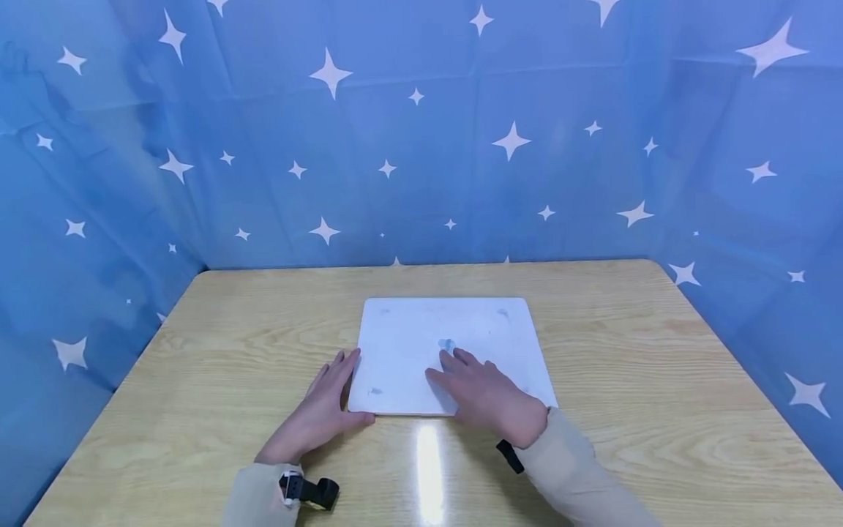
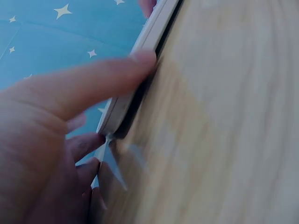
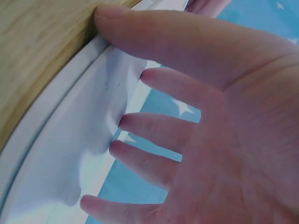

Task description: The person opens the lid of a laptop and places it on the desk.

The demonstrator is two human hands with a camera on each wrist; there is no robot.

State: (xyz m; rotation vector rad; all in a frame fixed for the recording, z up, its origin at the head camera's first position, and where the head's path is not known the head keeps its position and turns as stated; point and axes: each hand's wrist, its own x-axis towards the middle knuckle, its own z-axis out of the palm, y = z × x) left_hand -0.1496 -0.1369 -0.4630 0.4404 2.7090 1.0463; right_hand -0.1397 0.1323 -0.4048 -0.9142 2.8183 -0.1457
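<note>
On the table lies a flat white rectangular slab point(image 1: 398, 359) with rounded corners, looking like a closed laptop. A seam runs along its edge in the wrist views, and its top bears grey smudges and a pale blue mark. My left hand point(image 1: 326, 413) touches its front left corner, fingers along the left side. In the left wrist view that thumb point(image 2: 117, 74) rests against the front edge. My right hand point(image 1: 487, 395) has its fingertips on the top surface. The right wrist view shows its fingers point(image 3: 159, 130) nearly straight and spread, with the thumb point(image 3: 159, 35) at the front edge.
The slab sits on a light wood-grain table point(image 1: 658, 380). A blue curtain point(image 1: 421, 146) with white stars hangs behind the table and along both sides. A black strap with a small device point(image 1: 319, 492) is on the left wrist, and a bright reflection lies near the front.
</note>
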